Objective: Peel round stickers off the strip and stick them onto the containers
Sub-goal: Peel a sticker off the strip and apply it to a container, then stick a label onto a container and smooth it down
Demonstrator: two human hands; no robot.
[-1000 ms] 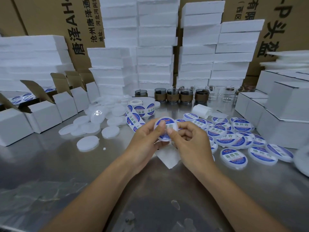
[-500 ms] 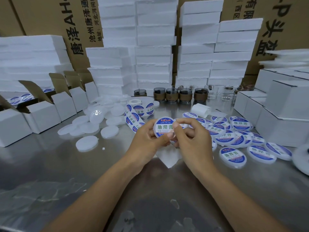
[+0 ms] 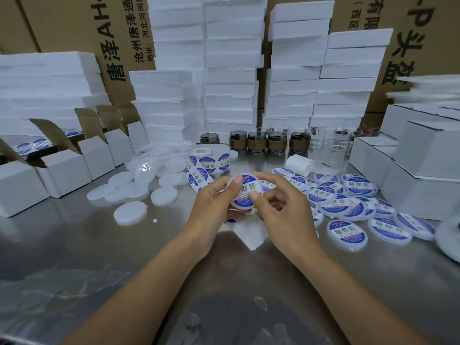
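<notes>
Both hands hold one round white container (image 3: 246,192) above the steel table, its blue and white sticker facing me. My left hand (image 3: 214,202) grips its left edge, thumb on the sticker's top. My right hand (image 3: 281,202) pinches the right edge, thumb pressing the sticker's lower part. The sticker strip (image 3: 199,173) trails from a roll (image 3: 211,159) just behind my left hand. Empty backing paper (image 3: 249,232) lies under my hands. Several plain white containers (image 3: 129,212) lie to the left, and several stickered ones (image 3: 347,232) to the right.
Open white cartons (image 3: 64,173) line the left side and closed white boxes (image 3: 423,170) the right. Brown and clear jars (image 3: 276,143) stand at the back before tall foam stacks (image 3: 231,70). A white roll (image 3: 300,164) lies behind the stickered pile.
The container has tilted up so its sticker faces me more fully. My thumbs have shifted across the sticker's face, the right one now on its lower part.
</notes>
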